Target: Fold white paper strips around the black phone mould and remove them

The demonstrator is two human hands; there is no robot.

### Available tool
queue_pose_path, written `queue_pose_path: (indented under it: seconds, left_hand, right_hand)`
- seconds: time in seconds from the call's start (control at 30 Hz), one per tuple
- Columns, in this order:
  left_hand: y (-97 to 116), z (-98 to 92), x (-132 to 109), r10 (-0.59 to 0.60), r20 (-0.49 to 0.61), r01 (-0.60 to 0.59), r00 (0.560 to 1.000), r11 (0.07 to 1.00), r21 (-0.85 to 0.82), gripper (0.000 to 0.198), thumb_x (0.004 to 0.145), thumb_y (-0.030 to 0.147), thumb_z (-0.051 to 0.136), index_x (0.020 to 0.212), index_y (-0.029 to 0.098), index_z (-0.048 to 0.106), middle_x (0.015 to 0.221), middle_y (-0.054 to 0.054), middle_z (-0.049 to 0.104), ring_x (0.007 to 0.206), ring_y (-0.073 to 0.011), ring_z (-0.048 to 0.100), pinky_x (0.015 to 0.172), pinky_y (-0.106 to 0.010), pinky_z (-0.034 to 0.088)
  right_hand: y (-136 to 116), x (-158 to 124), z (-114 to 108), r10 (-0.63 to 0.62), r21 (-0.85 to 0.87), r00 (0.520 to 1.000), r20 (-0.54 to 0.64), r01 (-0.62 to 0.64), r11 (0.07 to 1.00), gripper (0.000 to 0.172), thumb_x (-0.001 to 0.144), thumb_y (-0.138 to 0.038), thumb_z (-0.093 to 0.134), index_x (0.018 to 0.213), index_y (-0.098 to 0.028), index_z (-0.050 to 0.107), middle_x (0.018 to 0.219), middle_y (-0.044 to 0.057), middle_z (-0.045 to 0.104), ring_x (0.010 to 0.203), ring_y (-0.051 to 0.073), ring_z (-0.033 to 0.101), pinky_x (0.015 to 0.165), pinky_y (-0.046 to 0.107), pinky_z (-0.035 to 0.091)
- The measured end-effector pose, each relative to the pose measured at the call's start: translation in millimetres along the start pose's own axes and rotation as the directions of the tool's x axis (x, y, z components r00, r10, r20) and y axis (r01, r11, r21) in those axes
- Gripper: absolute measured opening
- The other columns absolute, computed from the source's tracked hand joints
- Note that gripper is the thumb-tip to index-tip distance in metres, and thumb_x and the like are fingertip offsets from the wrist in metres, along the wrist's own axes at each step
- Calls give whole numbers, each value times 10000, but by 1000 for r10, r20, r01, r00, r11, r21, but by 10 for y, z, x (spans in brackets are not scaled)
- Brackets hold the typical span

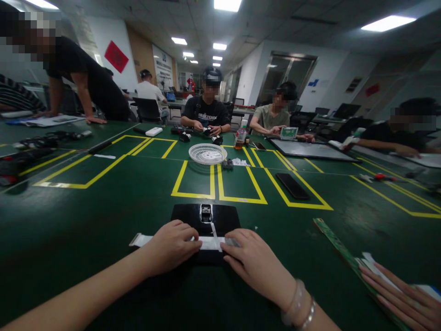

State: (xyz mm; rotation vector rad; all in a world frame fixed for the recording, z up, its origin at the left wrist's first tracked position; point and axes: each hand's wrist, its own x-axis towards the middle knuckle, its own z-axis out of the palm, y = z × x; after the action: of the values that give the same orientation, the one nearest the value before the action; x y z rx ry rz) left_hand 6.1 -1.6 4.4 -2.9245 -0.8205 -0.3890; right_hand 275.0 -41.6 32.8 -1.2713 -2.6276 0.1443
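A black flat plate (186,215) with a squared metal fitting (206,213) lies on the table in front of me. Across it runs a white flat ribbon cable (209,243), its left end with a connector sticking out past my wrist. My left hand (174,248) is closed over the cable's left part, thumb and fingers pinching it. From the other side, my right hand (253,257) pinches the cable's right part, next to a thin white strip (215,232) that crosses towards the metal fitting. The cable's right end is hidden under my right fingers.
A co-worker's hand (403,292) rests by a long green circuit board (339,248) at the right. Farther back are a black phone (292,185), a white basket (207,162), a bottle (240,138) and yellow tape outlines (193,195). Several people sit around the table.
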Motion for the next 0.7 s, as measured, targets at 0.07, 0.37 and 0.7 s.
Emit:
queue_pose_path:
  seconds: [0.07, 0.37, 0.7]
  left_hand:
    - [14, -14, 2, -31, 31, 32, 999, 999, -35, 193, 905, 241, 704, 1097, 227, 691, 1074, -58, 651, 928, -235, 622, 859, -376, 483]
    - [-29, 17, 39, -113, 90, 127, 989, 978, -164, 927, 798, 594, 749, 1510, 152, 351, 1496, -159, 404, 1372, -339, 383, 1187, -558, 182]
    - [-450, -196, -71, -314, -40, 309, 949, 945, -108, 781, 657, 475, 823, 1329, 185, 552, 1321, -124, 553, 1247, -333, 484, 1181, -571, 164]
  right_hand:
    - [-17, 1, -9, 10, 4, 1000, 6, -10, 1000, 261, 926, -257, 599, 1166, -283, 696, 1182, 73, 649, 1132, 273, 571, 983, 491, 469]
    - [66, 35, 2, -6, 27, 992, -127, 10, 1000, 285, 915, -256, 611, 1186, -295, 689, 1236, 73, 633, 1175, 266, 557, 1051, 538, 421]
    - [214, 17, 54, -22, -6, 935, -353, 21, 1000, 311, 940, -189, 541, 1225, -263, 641, 1181, 82, 656, 1130, 241, 598, 1044, 548, 434]
